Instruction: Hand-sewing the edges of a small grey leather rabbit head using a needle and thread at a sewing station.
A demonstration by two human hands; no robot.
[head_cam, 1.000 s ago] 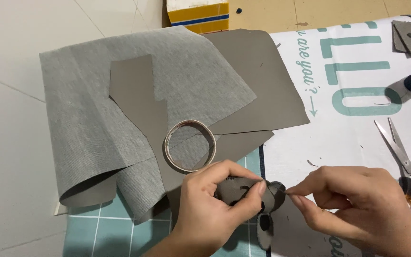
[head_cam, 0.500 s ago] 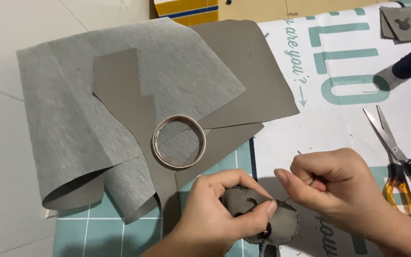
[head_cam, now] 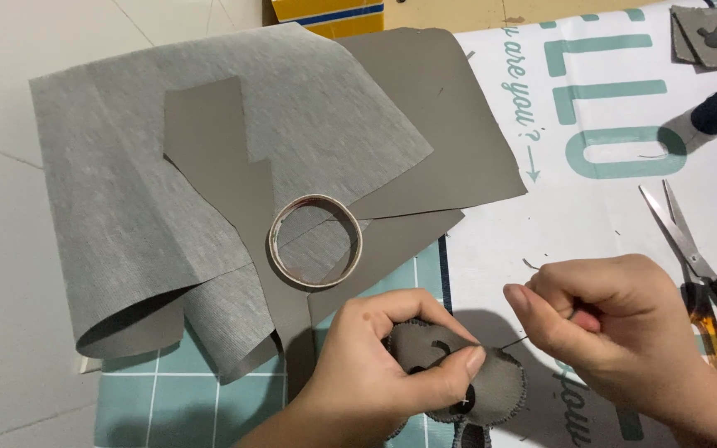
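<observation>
Head view: left hand [head_cam: 375, 365] pinching a small stuffed grey fabric piece [head_cam: 458, 377], rounded, stitched along its edge, low over the teal cutting mat [head_cam: 192, 406]; right hand [head_cam: 603, 319] clenched on a thin dark thread [head_cam: 514, 340]; above, curled grey cloth sheets [head_cam: 126, 182] under a cardboard tape ring [head_cam: 315, 241]; orange-handled scissors [head_cam: 707, 274] just right.

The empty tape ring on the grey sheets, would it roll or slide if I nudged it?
The tape ring lies flat on its side, so it would probably slide rather than roll. It looks hollow and thin-walled, so likely light. The grey fabric sheet under it curls at the edge, so it may shift too.
</observation>
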